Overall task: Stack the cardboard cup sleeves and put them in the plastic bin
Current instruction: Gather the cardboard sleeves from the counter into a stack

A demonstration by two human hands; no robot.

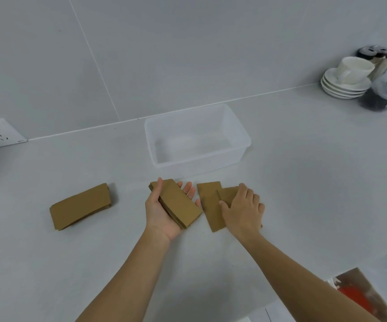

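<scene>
A small stack of flat brown cardboard sleeves point(178, 203) lies in my left hand point(162, 217), palm up, thumb over its left edge. My right hand point(243, 210) rests palm down on a sleeve point(228, 194) that overlaps another sleeve point(210, 205) flat on the counter. A further pile of sleeves point(81, 205) lies on the counter to the left. The clear plastic bin point(241, 133) stands just behind my hands with nothing in it.
White saucers with a cup point(348, 77) and dark-lidded jars point(383, 89) stand at the back right by the wall. A wall socket point(0, 133) is at the left. A brown and orange packet point(362, 296) lies at the bottom right.
</scene>
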